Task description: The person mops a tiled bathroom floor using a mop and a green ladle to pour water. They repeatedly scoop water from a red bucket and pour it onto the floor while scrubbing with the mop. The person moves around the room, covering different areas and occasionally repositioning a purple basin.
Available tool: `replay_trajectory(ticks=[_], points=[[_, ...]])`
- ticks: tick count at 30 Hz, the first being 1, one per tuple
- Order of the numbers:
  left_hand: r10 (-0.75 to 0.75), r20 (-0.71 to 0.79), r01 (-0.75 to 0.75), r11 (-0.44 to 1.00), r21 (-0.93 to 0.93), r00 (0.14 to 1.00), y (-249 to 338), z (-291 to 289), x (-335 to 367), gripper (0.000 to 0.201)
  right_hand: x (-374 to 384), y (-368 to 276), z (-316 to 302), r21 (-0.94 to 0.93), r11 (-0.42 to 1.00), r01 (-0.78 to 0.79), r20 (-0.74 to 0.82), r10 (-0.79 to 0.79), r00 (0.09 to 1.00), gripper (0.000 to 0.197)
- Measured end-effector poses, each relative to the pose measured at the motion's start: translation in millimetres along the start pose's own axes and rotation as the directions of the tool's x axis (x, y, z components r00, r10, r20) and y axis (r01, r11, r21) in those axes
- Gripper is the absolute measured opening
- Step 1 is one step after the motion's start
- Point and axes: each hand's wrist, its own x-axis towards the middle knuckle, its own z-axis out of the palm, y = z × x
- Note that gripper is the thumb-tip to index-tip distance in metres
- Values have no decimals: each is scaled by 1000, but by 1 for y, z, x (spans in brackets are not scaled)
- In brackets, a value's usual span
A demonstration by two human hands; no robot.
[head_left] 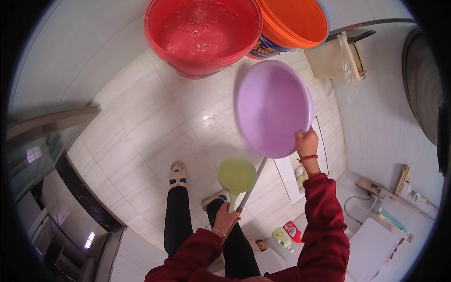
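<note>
A small bathroom with pale glossy floor tiles point(155, 122) and white walls fills the view, and the person stands near the middle of the floor in black trousers and slippers.

The right hand point(307, 143) is clenched on the lower rim of a round lilac plastic basin point(272, 105), thumb inside and fingers behind. The basin is held up in the air and tilted so that its hollow faces the person; it looks empty, which would explain why one hand at the rim is enough to carry it.

The left hand point(226, 218) is closed around the handle of a pale yellow-green plastic water scoop point(237, 175), whose bowl is kept level and open upward, above the feet. A thin grey metal rod point(252, 185), perhaps a mop handle, slants past the same hand; whether the fingers also grip it cannot be told.

At the far edge of the floor sit a big red plastic tub point(203, 33) full of bubbly water and an orange plastic bucket point(293, 23) just beside it. Cleaning bottles point(286, 235) stand at the near right edge of the floor.
</note>
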Motion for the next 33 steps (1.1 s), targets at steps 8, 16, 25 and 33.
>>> replay_trajectory(ticks=[8,16,25,33], points=[[-12,-2,12,1000,20,1000,24,4,-6,29,49,-59,44,-83,995,51,-206,-68,976,31],[-43,2,43,999,6,999,29,1,-5,28,59,-76,72,-79,993,85,-222,-101,970,35],[-83,10,83,996,-42,997,32,1,-5,28,86,-53,77,-125,985,115,-182,-137,974,38],[-90,6,90,996,15,996,34,-1,-2,30,98,-2,28,-77,997,-17,-76,11,997,31]])
